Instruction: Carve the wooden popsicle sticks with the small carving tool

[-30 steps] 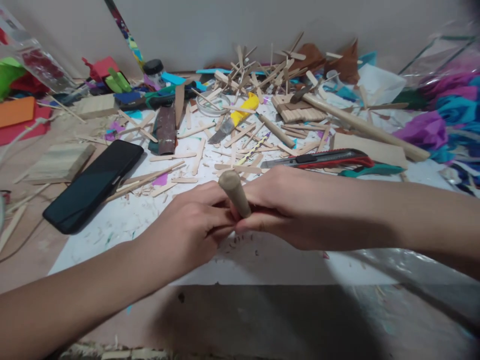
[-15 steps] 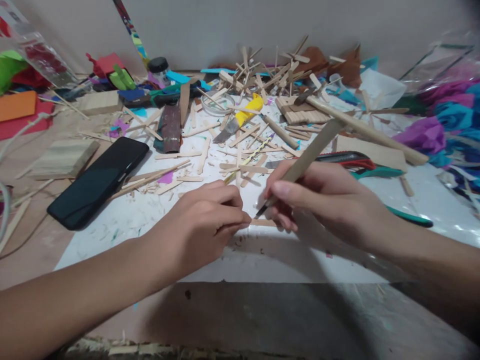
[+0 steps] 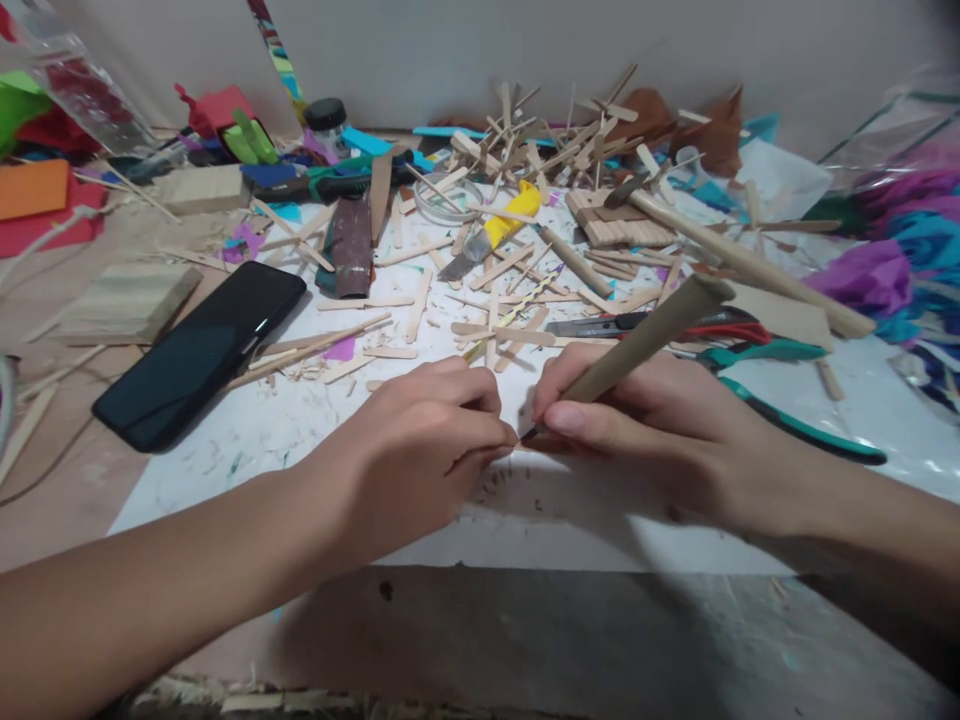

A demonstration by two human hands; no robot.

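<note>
My right hand (image 3: 637, 435) grips a wooden-handled tool (image 3: 645, 335) like a pen, handle slanting up to the right, its dark tip down at the white sheet (image 3: 300, 440). My left hand (image 3: 420, 450) is closed with its fingertips pinching a small flat wooden stick piece (image 3: 525, 447) right beside the tool's tip. Most of that piece is hidden under both hands. The two hands nearly touch at the middle of the sheet.
A black phone (image 3: 202, 350) lies left of my hands. Behind them are scattered craft sticks (image 3: 517, 160), a red utility knife (image 3: 637, 322), green-handled pliers (image 3: 787, 400), a yellow-handled knife (image 3: 495, 230), a hammer (image 3: 735, 255), wooden blocks (image 3: 127, 300) and coloured paper (image 3: 892, 260).
My right hand swung the tool's handle from pointing toward me to slanting up right, tip down, and has now closed in on my left fingertips. The view shifted slightly.
</note>
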